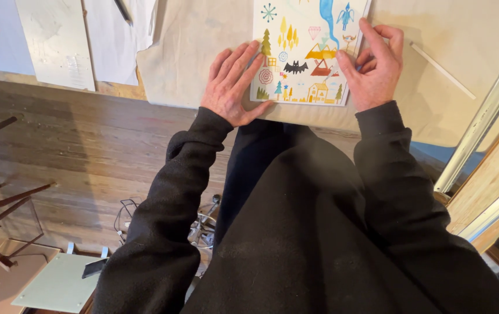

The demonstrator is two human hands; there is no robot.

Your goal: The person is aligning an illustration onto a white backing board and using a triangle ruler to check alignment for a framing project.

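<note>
Head view: illustrated sheet [303, 52] lies on cloth-covered surface [191, 52], long axis running away from you. Your left hand [233, 86] rests flat, fingers spread, on left edge. Your right hand [375, 67] pinches right edge. Both hands equally near.

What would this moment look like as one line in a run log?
left hand: flat on the illustrated sheet, left edge | right hand: fingers on right edge | sheet: lying on beige cloth
</note>
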